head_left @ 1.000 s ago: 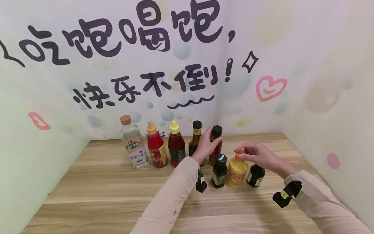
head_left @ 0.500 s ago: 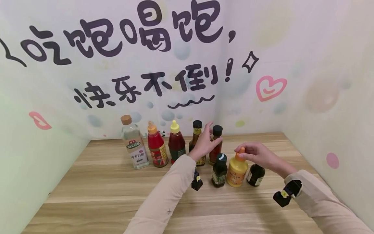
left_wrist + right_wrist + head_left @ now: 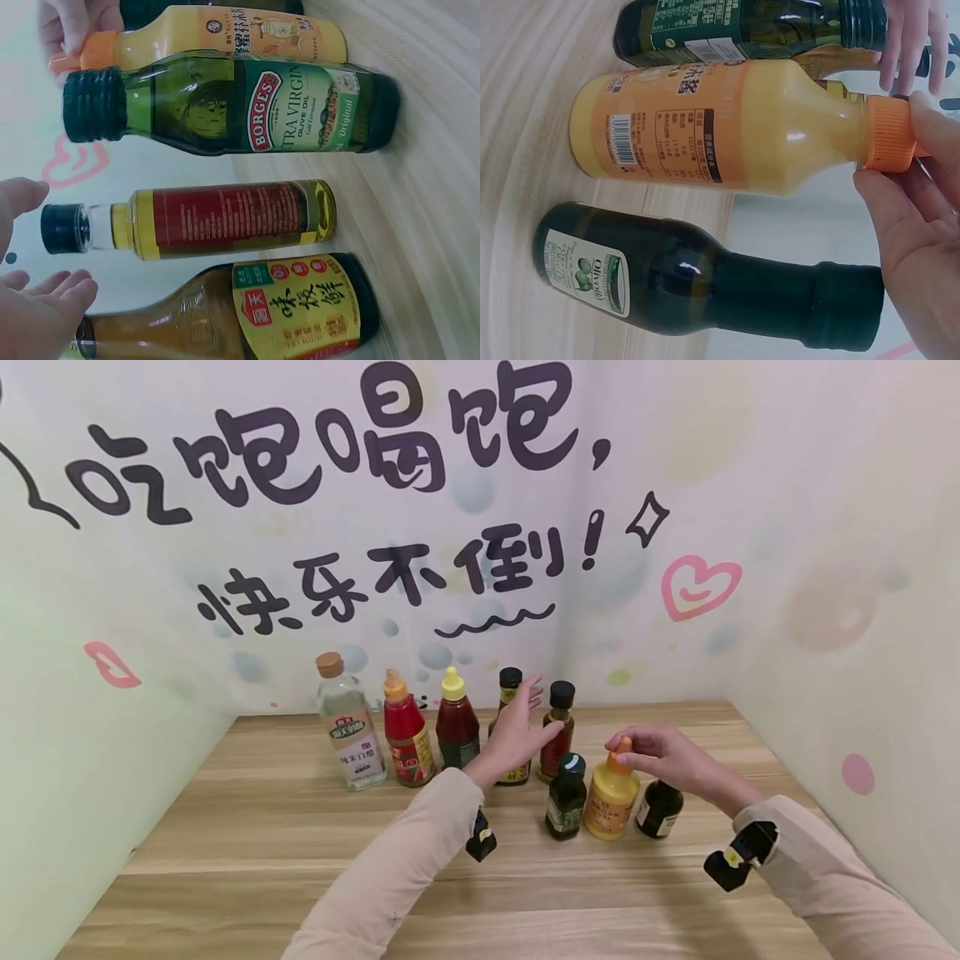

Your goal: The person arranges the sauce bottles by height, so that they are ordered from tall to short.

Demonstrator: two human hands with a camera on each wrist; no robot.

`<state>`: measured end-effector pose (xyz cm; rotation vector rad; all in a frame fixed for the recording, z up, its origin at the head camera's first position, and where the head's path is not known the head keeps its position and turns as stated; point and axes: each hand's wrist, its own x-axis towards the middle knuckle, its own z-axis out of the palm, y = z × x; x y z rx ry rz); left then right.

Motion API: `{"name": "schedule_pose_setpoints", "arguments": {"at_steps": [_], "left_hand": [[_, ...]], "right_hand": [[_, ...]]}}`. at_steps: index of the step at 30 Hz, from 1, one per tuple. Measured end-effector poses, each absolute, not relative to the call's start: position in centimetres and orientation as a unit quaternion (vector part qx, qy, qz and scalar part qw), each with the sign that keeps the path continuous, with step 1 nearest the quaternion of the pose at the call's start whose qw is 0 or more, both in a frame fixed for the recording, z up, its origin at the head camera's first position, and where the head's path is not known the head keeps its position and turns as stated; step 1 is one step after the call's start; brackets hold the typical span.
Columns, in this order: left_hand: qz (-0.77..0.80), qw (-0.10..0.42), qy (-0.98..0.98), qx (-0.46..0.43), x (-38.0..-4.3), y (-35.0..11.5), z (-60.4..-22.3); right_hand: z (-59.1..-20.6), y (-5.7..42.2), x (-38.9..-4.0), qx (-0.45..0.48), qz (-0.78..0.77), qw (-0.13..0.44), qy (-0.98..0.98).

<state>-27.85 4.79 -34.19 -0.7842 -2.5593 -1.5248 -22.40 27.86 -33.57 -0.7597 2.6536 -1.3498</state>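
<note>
Where the right hand (image 3: 660, 758) grips: fingers pinched round the orange ridged plastic cap (image 3: 889, 135) of a yellow plastic squeeze bottle (image 3: 727, 127); no gap seen at the cap.
Yellow bottle, lie: standing upright on the pale wood-grain worktop (image 3: 225, 860), long axis vertical, body straight below the right fingers. Right hand much the nearer.
Left hand (image 3: 517, 735): fingers spread wide, thumb well apart from them, nothing held.
Slim bottle, black cap: slim clear bottle with dark red label and yellowish contents (image 3: 240, 217), upright, back row, on the thumb side of the left hand. Left wrist view puts its cap level with the gap between thumb and fingers; thumb just beside it, contact not certain. Left hand nearer.
Soy sauce side: brown bottle with yellow label (image 3: 300, 307), upright, partly hidden by the left hand; cannot tell whether it is touched.
Flanking the yellow bottle: square-sided green bottle with green label (image 3: 566, 806) on the left, just beside; small dark green bottle with white label (image 3: 660, 814) on the right, below the right hand.
Farther left, back row: dark-red squeeze bottle with yellow tip (image 3: 457, 727), then bright red squeeze bottle with orange cap (image 3: 408, 743), then tall clear bottle with brown cap (image 3: 351, 735), all upright.
</note>
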Motion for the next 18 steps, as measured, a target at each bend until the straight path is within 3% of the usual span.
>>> {"name": "schedule_pose_setpoints", "arguments": {"at_steps": [9, 18], "left_hand": [[-0.503, 0.024, -0.809, -0.304, -25.7, 4.1, -34.2], [-0.516, -0.031, -0.784, -0.344, -24.0, 4.7, -34.9]], "right_hand": [[-33.7, 28.2, -22.3, -0.249, -0.437, 0.030, 0.864], [-33.9, 28.1, -22.5, -0.263, -0.441, 0.022, 0.858]]}}
